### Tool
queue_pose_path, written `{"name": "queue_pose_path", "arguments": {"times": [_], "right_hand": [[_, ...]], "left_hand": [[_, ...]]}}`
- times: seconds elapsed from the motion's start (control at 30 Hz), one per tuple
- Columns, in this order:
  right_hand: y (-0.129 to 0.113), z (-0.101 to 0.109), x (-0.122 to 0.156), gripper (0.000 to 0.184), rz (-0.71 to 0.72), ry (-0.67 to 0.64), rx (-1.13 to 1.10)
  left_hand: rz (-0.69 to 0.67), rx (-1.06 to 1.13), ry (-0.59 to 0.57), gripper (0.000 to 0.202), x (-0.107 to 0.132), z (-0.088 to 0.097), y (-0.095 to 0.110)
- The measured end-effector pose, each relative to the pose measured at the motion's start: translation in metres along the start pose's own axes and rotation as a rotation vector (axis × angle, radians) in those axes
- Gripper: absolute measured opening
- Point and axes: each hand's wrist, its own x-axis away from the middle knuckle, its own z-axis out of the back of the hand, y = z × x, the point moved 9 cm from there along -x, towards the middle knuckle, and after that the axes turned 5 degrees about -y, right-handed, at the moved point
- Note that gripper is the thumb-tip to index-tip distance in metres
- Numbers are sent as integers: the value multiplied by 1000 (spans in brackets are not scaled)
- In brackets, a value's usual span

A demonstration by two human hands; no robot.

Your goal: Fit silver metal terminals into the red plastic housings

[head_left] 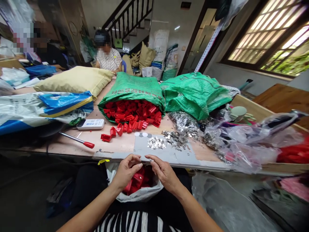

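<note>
My left hand (126,170) and my right hand (164,171) meet at the table's near edge, above a white bag of red plastic pieces (140,183) in my lap. Both hands have their fingers pinched together; what they hold is too small to make out. Just beyond them lies a grey board (169,153) with a small heap of shiny metal bits (156,142). Further back, an open green sack (131,88) spills red plastic pieces (131,117) onto the wooden table (72,143).
A screwdriver with a red handle (79,140) and a white remote (91,124) lie left. Clear plastic bags (243,141) crowd the right, a second green sack (195,93) behind. A yellow sack (74,79) and blue-white bags (43,108) fill the left. Two people sit at the far end.
</note>
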Motion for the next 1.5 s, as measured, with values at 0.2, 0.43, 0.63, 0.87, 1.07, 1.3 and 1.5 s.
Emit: {"name": "queue_pose_path", "arguments": {"times": [0.2, 0.43, 0.63, 0.87, 1.07, 1.3, 1.5], "right_hand": [[9, -1, 3, 46, -28, -10, 7], [23, 0, 7, 45, -30, 7, 18], [27, -3, 10, 43, -42, -5, 4], [38, 2, 17, 40, -61, 35, -13], [33, 15, 23, 35, -58, 110, 52], [39, 80, 45, 28, -113, 363, 230], [78, 166, 75, 17, -339, 642, 529]], "left_hand": [[-233, -495, 180, 15, -16, 37, 33], [-272, -1076, 589, 55, -44, 90, 79], [-20, -1242, 600, 62, -75, 115, 66], [-120, -1263, 528, 27, -67, 102, 60], [-260, -1335, 465, 22, -62, 82, 49], [-444, -1318, 336, 27, -72, 68, 38], [-550, -1307, 305, 32, -59, 61, 43]]}}
